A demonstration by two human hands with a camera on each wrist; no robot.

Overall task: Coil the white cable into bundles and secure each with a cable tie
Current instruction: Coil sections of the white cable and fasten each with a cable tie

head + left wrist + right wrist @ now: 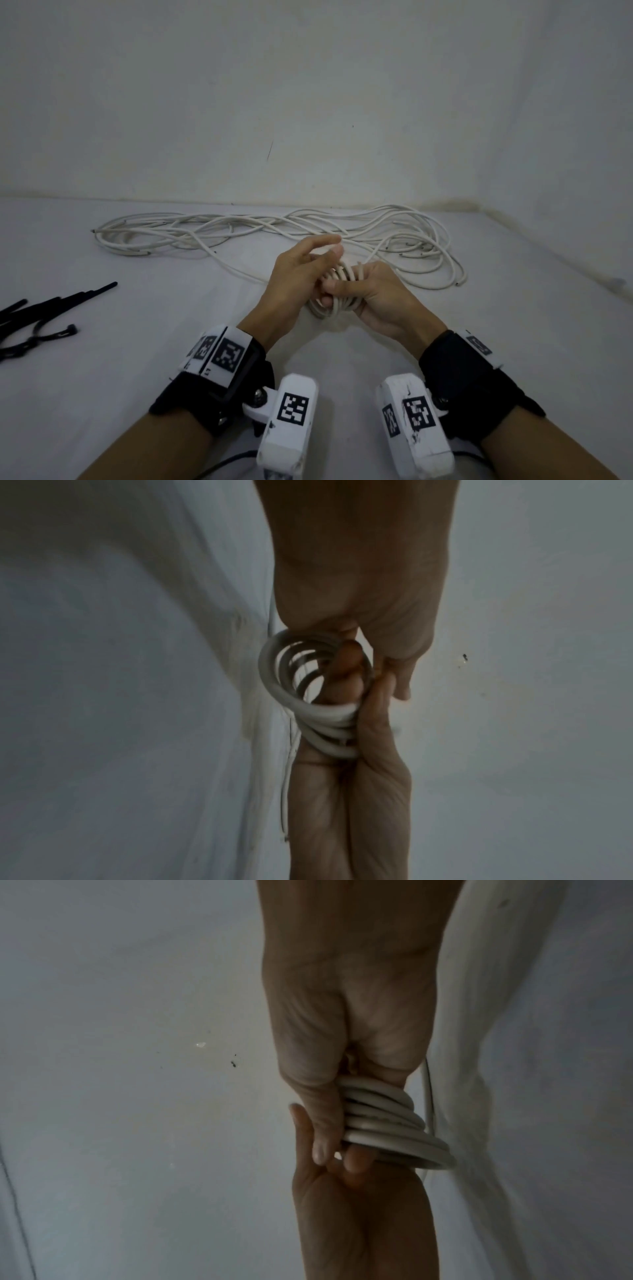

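A small coil of white cable point(337, 303) hangs between my two hands, just above the white surface. My right hand point(373, 294) grips one side of the coil point(387, 1123), with the thumb point(322, 1139) pressed over the stacked loops. My left hand point(318, 263) meets it from the left, with fingers point(346, 664) hooked through the loops point(308, 696) and its thumb and forefinger pinched at the top of the coil. The rest of the cable point(239, 229) lies in long loose loops behind the hands, and one strand runs from it to the coil.
Several black cable ties point(44, 308) lie at the left edge of the white surface point(137, 342). A pale wall point(308, 102) rises right behind the loose cable. Camera housings sit on both wrists near the bottom of the head view.
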